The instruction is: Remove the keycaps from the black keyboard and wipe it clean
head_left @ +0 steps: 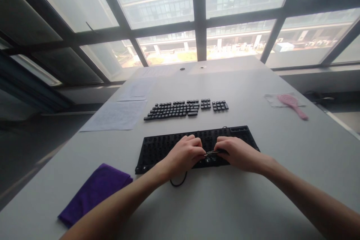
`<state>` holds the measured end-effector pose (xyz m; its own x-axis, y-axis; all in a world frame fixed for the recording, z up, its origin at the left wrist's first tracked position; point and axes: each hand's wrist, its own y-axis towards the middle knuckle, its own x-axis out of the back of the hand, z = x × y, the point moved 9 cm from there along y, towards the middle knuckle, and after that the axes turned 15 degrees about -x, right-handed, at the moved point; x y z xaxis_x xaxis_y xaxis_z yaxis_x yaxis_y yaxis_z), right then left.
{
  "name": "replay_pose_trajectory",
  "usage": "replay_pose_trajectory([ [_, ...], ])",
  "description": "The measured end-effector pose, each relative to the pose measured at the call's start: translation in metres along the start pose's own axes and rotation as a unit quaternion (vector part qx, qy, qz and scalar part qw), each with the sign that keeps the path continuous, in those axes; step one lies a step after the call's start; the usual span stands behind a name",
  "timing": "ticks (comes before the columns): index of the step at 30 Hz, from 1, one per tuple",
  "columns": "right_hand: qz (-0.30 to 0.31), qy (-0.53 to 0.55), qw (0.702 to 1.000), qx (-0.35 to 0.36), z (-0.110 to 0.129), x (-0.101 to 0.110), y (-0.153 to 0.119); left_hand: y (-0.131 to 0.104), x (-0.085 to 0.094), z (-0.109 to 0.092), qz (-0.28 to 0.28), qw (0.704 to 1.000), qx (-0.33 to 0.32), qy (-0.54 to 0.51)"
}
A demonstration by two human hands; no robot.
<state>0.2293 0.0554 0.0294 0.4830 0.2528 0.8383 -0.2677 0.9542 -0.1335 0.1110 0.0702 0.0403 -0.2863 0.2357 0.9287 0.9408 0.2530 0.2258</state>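
Observation:
A black keyboard base (163,147) lies on the white table, most of its keycaps off. Above its front right part, my right hand (239,152) is closed around a thin metal tool (211,152) with a dark end, possibly tweezers. My left hand (184,153) is pinched at the tool's left tip, over the middle of the keyboard; whatever lies between those fingertips is too small to make out. A few keycaps (210,160) show on the base's front row, just below the tool. Behind the base, loose black keycaps (176,110) are laid out in keyboard order.
A folded purple cloth (95,191) lies at the front left. Paper sheets (115,115) cover the table's left side. To the right, a pink hairbrush (291,103) rests on a pale wrapper (271,100). A black cable (179,185) loops out at the keyboard's front edge. Windows stand behind the table.

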Motion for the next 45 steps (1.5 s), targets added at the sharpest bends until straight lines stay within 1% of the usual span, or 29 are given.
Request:
replay_pose_trajectory([
  [5,0.045,0.012,0.998,0.031,0.005,-0.001,0.003,-0.001,0.001,-0.003,0.012,0.999,-0.037,-0.01],
  [10,0.063,0.038,0.996,0.05,0.009,0.0,0.005,-0.001,0.0,0.0,0.006,0.999,-0.033,-0.018],
  [16,0.033,0.047,0.997,0.048,0.011,0.004,0.003,-0.001,-0.001,0.002,0.001,0.999,-0.032,-0.014],
  [19,0.027,0.056,0.997,0.049,0.011,0.005,0.003,-0.001,-0.001,0.003,-0.002,0.999,-0.037,-0.017],
  [29,0.021,0.026,0.999,0.032,0.009,-0.001,0.006,0.0,-0.004,0.009,-0.017,0.998,-0.005,-0.057],
  [35,0.006,-0.007,1.0,0.013,0.007,-0.003,0.007,0.001,-0.005,0.01,-0.028,0.998,0.023,-0.049],
  [41,-0.005,-0.026,1.0,-0.002,0.009,-0.005,0.006,0.002,-0.002,0.011,-0.057,0.995,0.04,-0.078],
  [45,-0.007,-0.04,0.999,-0.008,0.011,-0.009,0.006,0.003,-0.001,0.012,-0.063,0.993,0.043,-0.087],
])
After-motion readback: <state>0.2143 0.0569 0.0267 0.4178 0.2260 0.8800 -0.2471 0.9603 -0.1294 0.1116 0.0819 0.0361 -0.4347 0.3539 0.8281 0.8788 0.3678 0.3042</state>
